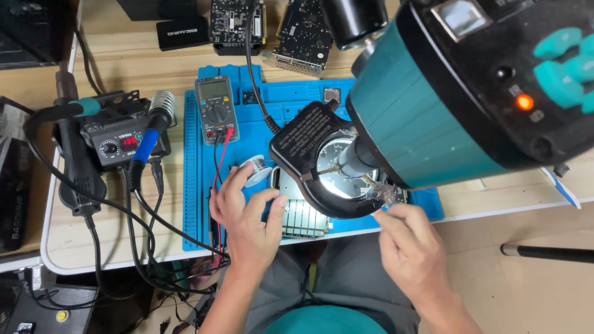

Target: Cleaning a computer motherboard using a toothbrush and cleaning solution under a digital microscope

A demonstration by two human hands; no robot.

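Working two hands (247, 213), one circuit board (303, 216), one ring lamp (309, 154), one multimeter (216, 108)

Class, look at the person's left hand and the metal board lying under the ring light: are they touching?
Touching. The head view shows the left hand with its thumb pressed on the edge of the metal board, with no gap between them, beside the ring light.

Both forearms are bare, with no sleeves, watch or rings showing on the left hand (247, 216) or right hand (411, 244). Grey trousers cover the lap, below a teal-green shirt hem.
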